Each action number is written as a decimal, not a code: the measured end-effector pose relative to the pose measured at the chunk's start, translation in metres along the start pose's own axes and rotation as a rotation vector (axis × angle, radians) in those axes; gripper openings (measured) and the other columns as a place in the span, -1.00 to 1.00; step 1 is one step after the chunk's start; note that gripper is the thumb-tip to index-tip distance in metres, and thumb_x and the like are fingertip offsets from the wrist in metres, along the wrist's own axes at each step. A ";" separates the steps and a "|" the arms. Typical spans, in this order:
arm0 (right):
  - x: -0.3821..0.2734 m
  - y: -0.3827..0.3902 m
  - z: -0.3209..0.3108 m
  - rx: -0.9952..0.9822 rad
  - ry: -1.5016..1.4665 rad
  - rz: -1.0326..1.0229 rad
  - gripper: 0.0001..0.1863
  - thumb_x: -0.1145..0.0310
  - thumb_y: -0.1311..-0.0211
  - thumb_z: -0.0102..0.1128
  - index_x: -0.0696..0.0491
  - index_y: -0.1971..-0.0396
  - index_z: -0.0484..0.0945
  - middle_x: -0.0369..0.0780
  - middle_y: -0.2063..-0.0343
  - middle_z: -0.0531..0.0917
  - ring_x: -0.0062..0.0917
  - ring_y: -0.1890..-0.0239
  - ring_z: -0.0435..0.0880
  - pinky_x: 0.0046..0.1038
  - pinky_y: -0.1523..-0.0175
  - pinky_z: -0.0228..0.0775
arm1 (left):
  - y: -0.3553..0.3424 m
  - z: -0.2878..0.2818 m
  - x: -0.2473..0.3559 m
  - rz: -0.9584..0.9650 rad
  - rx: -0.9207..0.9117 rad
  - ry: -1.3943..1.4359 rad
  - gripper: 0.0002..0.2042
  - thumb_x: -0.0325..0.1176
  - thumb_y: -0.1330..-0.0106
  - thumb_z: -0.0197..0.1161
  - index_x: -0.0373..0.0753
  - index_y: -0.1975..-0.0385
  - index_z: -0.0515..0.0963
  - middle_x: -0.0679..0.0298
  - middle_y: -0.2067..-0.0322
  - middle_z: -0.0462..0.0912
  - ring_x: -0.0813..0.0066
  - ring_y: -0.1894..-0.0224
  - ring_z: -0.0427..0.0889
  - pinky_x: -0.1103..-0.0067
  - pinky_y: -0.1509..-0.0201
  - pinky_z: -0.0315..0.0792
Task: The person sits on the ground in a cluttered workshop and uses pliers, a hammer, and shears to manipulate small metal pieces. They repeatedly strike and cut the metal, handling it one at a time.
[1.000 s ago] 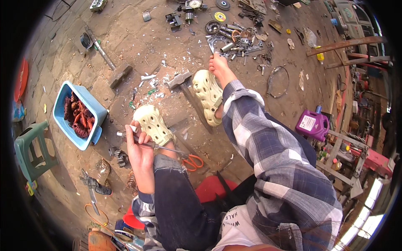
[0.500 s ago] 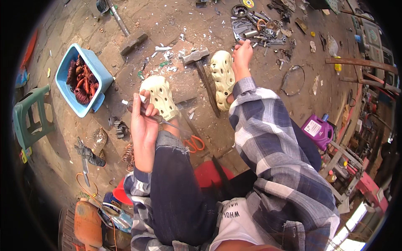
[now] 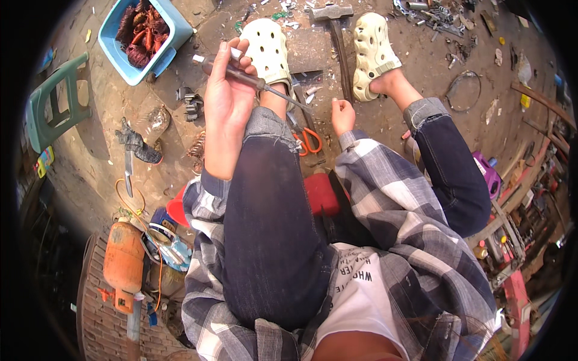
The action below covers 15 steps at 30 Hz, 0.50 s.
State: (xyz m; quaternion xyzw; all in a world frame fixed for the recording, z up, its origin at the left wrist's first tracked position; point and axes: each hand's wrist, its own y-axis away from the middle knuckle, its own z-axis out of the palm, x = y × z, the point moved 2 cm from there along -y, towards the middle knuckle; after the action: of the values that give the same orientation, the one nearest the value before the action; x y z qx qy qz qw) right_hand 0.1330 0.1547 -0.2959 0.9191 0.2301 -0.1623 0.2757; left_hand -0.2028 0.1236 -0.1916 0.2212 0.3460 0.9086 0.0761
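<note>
My left hand, palm up over my left knee, grips a screwdriver by its brown handle. Its metal shaft slants down to the right. A small white piece sits at the same hand's fingers. My right hand is closed in front of my lap, near the screwdriver's tip; whatever its curled fingers hold is hidden. Beyond it a hammer lies on the ground between my two cream clogs. Orange-handled scissors lie beside my left ankle.
At the far left stands a blue basin with rust-red bundles, near a green stool. A glove and a knife lie left. An orange gas cylinder stands lower left. Metal parts lie far right; a purple jug is at right.
My right hand has come back from the metal parts to in front of my lap. The left hand still has the screwdriver. The view has tilted down toward my body.
</note>
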 end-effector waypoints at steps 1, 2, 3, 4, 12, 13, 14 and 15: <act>-0.007 -0.003 -0.005 0.049 0.167 -0.063 -0.39 -0.07 -0.08 -0.03 0.09 -0.02 0.40 -0.06 0.00 0.46 -0.08 -0.06 0.36 -0.02 -0.21 0.11 | 0.002 0.002 0.002 0.007 0.006 -0.010 -0.72 -0.26 -0.32 0.18 -0.30 0.10 0.44 0.28 0.28 0.53 0.60 0.36 0.42 0.66 0.26 0.37; -0.013 -0.002 -0.011 0.076 0.296 -0.099 -0.38 -0.06 -0.06 -0.03 0.09 -0.02 0.40 -0.06 -0.02 0.46 -0.07 -0.08 0.34 -0.01 -0.23 0.08 | 0.000 0.002 0.000 0.007 0.002 -0.014 -0.72 -0.26 -0.31 0.19 -0.31 0.10 0.44 0.29 0.30 0.52 0.60 0.36 0.41 0.66 0.25 0.36; -0.015 0.002 -0.017 0.088 0.342 -0.114 -0.37 -0.06 -0.05 -0.02 0.09 -0.02 0.40 -0.06 -0.03 0.45 -0.06 -0.10 0.33 -0.01 -0.24 0.05 | -0.001 0.003 -0.001 0.007 -0.002 -0.017 -0.71 -0.26 -0.31 0.19 -0.31 0.10 0.44 0.30 0.32 0.50 0.60 0.37 0.41 0.66 0.25 0.36; -0.020 0.003 -0.016 0.085 0.322 -0.144 -0.37 -0.06 -0.03 -0.01 0.09 -0.02 0.41 -0.06 -0.04 0.44 -0.05 -0.11 0.31 -0.01 -0.26 0.03 | 0.001 0.001 0.002 0.026 -0.008 -0.025 -0.71 -0.26 -0.31 0.19 -0.32 0.09 0.45 0.32 0.35 0.48 0.60 0.37 0.40 0.66 0.24 0.36; -0.026 -0.003 -0.014 0.124 0.534 -0.235 -0.32 -0.06 0.10 0.04 0.08 -0.02 0.43 -0.06 -0.12 0.38 -0.01 -0.23 0.17 0.02 -0.36 -0.17 | 0.004 0.000 0.001 0.028 -0.013 -0.065 -0.70 -0.31 -0.29 0.22 -0.37 0.09 0.47 0.37 0.40 0.44 0.60 0.36 0.41 0.64 0.22 0.36; -0.022 -0.002 -0.012 0.127 0.537 -0.233 -0.32 -0.06 0.10 0.04 0.07 -0.02 0.43 -0.07 -0.13 0.37 -0.01 -0.23 0.17 0.02 -0.36 -0.18 | 0.004 0.002 0.001 0.034 -0.014 -0.091 -0.70 -0.31 -0.29 0.22 -0.37 0.09 0.48 0.37 0.39 0.45 0.60 0.35 0.41 0.65 0.21 0.37; -0.021 -0.003 -0.010 0.131 0.534 -0.241 -0.32 -0.07 0.10 0.03 0.07 -0.02 0.43 -0.07 -0.13 0.37 -0.01 -0.24 0.17 0.02 -0.36 -0.19 | 0.003 0.000 0.000 0.037 -0.030 -0.096 -0.70 -0.33 -0.28 0.22 -0.37 0.07 0.48 0.37 0.37 0.47 0.61 0.34 0.43 0.65 0.21 0.38; -0.020 -0.004 -0.008 0.134 0.531 -0.249 -0.31 -0.07 0.10 0.03 0.07 -0.02 0.43 -0.08 -0.14 0.37 -0.01 -0.24 0.16 0.03 -0.36 -0.19 | 0.002 -0.005 0.000 0.029 -0.082 -0.103 -0.64 -0.32 -0.33 0.16 -0.40 -0.03 0.37 0.28 0.28 0.49 0.57 0.32 0.41 0.62 0.16 0.39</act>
State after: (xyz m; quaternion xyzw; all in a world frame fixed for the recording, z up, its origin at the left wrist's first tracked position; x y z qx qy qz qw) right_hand 0.1154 0.1553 -0.2832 0.9103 0.3939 0.0363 0.1223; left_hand -0.2051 0.1187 -0.1934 0.2696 0.3009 0.9103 0.0896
